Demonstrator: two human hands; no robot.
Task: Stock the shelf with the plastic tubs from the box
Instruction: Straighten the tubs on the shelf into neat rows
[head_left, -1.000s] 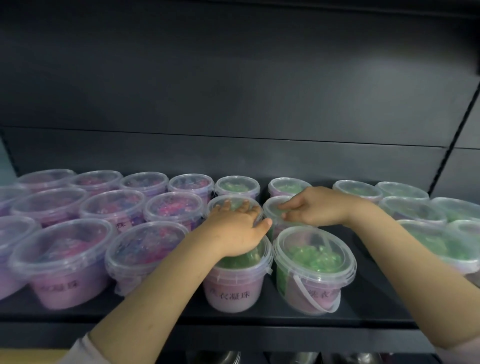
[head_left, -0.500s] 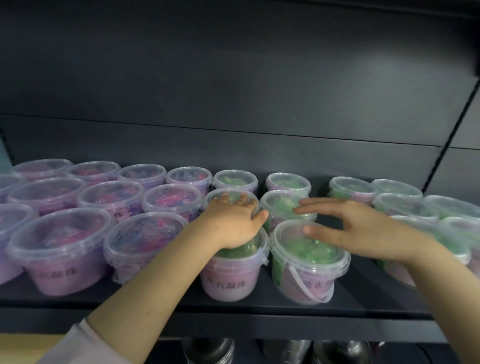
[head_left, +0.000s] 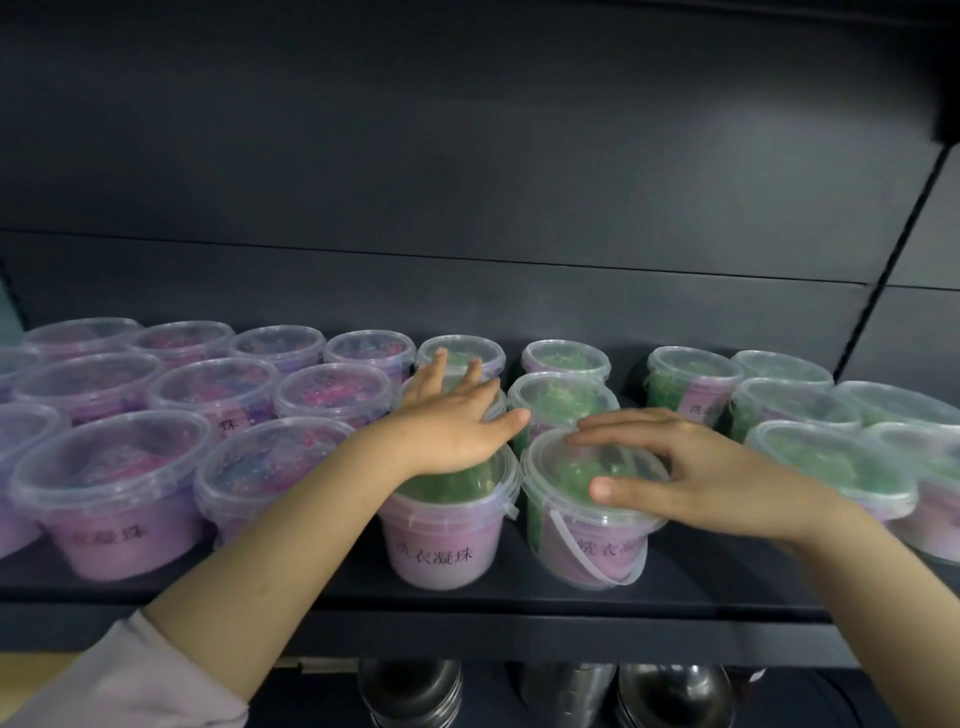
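Clear-lidded plastic tubs stand in rows on the dark shelf (head_left: 519, 605), pink and purple fill on the left, green on the right. My left hand (head_left: 452, 421) lies flat with straight fingers over the lid of the front middle tub (head_left: 441, 545), its fingertips reaching the tub behind. My right hand (head_left: 696, 467) is spread over the lid of the neighbouring front tub (head_left: 582, 545), which has a white handle hanging down. Its thumb lies at the near rim and its fingers rest across the top. The box is out of view.
Purple tubs (head_left: 119, 509) fill the shelf's left side and green tubs (head_left: 831, 467) the right. A gap of bare shelf separates the middle columns from the right group. A dark back panel rises behind. Metal pots (head_left: 410, 691) sit on the level below.
My right hand left the second-row tub, swung out to the right, then came down on the front handled tub's lid. My left hand stayed on its tub, fingers stretched a little farther back.
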